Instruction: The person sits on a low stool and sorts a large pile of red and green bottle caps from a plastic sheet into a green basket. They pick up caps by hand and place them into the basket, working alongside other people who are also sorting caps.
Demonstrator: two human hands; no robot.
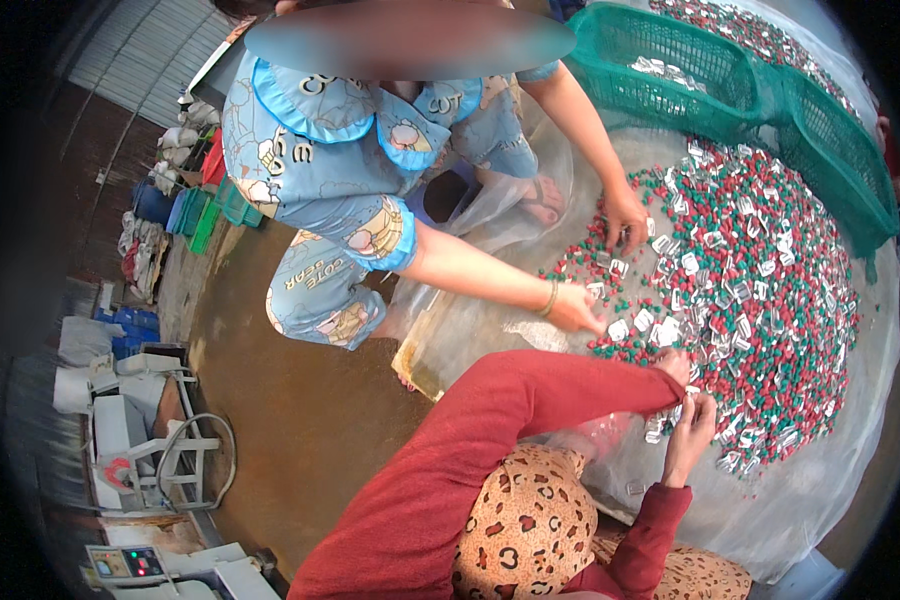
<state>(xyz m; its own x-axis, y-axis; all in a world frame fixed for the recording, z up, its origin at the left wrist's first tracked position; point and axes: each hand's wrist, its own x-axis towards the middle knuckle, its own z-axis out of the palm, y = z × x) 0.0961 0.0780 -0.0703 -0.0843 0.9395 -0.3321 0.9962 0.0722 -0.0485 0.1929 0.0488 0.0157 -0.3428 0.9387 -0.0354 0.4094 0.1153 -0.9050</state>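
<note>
white pieces (667,331) lie, long axes every way, near left hand (674,366) and right hand (692,430), both curled, grip unclear.

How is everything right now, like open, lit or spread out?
Left hand: fingers bent, grip unclear
Right hand: fingers bent, grip unclear
Red and green pieces: loose, heaped
White pieces: scattered among them
Plastic sheet: spread out, wrinkled
Upper green basket: open-topped, white pieces inside
Right-hand green basket: open-topped
Control panel: lit

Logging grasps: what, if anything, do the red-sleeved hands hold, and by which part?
Cannot tell: the left hand and right hand are close together, but anything between them is too small to make out.
</note>
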